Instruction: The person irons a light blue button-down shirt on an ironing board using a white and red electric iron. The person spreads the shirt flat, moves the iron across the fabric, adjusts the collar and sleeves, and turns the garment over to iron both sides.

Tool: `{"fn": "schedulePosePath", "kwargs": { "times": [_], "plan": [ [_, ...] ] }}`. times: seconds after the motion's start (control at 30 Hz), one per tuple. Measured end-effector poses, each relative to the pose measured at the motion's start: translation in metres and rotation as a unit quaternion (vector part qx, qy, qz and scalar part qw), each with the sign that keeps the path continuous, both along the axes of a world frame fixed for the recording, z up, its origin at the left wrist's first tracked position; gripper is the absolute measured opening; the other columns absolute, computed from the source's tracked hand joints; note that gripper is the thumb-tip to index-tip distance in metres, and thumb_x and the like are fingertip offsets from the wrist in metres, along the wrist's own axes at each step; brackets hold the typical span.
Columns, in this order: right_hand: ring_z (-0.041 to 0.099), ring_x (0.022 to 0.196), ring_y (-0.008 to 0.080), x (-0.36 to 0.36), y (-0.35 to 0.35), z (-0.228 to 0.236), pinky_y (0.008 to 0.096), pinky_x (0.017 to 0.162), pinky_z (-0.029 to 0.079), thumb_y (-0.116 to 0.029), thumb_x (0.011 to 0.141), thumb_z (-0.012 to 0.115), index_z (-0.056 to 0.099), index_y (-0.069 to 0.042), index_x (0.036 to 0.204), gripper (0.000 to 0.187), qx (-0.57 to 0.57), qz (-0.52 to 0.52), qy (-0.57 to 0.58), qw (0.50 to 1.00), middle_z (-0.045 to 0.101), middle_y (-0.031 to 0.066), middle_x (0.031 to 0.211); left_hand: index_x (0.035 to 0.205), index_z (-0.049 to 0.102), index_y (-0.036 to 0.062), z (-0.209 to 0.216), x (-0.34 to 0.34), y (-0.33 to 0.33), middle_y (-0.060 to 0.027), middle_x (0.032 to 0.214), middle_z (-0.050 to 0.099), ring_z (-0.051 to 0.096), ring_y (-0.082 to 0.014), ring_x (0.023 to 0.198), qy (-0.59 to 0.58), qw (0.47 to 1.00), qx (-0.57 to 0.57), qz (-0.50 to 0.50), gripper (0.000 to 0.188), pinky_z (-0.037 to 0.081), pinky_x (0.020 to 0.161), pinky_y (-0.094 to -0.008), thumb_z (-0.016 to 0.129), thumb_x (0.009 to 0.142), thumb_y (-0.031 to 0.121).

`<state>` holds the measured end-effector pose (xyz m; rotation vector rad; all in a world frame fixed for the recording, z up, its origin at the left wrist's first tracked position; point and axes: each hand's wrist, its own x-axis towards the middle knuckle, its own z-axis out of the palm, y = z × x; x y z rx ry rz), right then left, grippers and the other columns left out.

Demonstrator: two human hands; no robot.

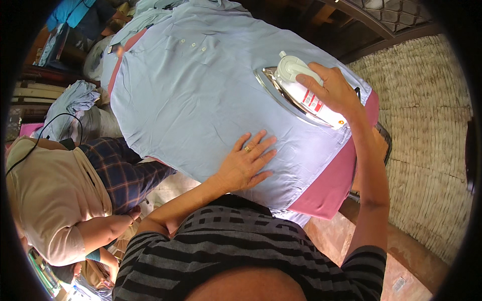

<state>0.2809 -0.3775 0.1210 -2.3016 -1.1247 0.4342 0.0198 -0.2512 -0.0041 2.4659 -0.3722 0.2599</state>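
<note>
A light blue shirt (165, 108) with a few small buttons lies spread over an ironing board with a dusky red cover (324, 183). My right hand (334, 88) is closed round the handle of a white clothes iron (301, 90). The iron rests on the shirt toward the board's right end, its metal soleplate edge showing and a small orange light lit at its heel. My left hand (248, 160), a ring on one finger, lies flat on the cloth near the board's close edge, fingers spread. Light wrinkles run across the fabric around it.
A person in a beige shirt (55, 195) and plaid shorts stands close on the left, with a dark cord across them. Bundled clothes (73, 103) are piled beyond. A textured stone wall (422, 145) rises at right, and a dark metal grille (396, 17) is at far right.
</note>
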Motion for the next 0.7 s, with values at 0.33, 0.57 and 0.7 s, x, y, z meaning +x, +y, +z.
{"fn": "schedulePosePath", "kwargs": {
  "times": [0.33, 0.57, 0.7],
  "plan": [
    [0.056, 0.055, 0.026, -0.014, 0.027, 0.001, 0.0395, 0.057, 0.044, -0.04, 0.095, 0.064, 0.067, 0.0, 0.092, 0.04, -0.005, 0.051, -0.038, 0.998, 0.062, 0.0192, 0.066, 0.124, 0.063, 0.011, -0.006, -0.001, 0.064, -0.0078, 0.138, 0.057, 0.047, -0.0334, 0.135, -0.068, 0.994, -0.073, 0.042, 0.042, 0.036, 0.106, -0.0493, 0.074, 0.086, 0.023],
    [0.059, 0.059, 0.0266, -0.032, 0.049, 0.008, 0.0394, 0.059, 0.046, -0.04, 0.093, 0.066, 0.067, -0.001, 0.094, 0.038, -0.018, -0.011, 0.045, 0.999, 0.064, 0.0192, 0.068, 0.123, 0.065, 0.01, 0.004, 0.012, 0.147, -0.0094, 0.14, 0.055, 0.043, -0.0336, 0.137, -0.062, 0.965, 0.068, 0.247, 0.038, 0.029, 0.108, -0.0497, 0.068, 0.089, 0.027],
    [0.063, 0.066, 0.0309, -0.023, 0.037, 0.005, 0.0409, 0.064, 0.049, -0.051, 0.094, 0.059, 0.067, -0.003, 0.099, 0.049, -0.083, -0.042, 0.013, 0.996, 0.066, 0.0203, 0.076, 0.122, 0.065, 0.0092, 0.001, 0.023, 0.138, -0.0105, 0.14, 0.053, 0.041, -0.0348, 0.138, -0.073, 0.967, 0.063, 0.238, 0.039, 0.025, 0.111, -0.0511, 0.068, 0.09, 0.03]
  ]
}}
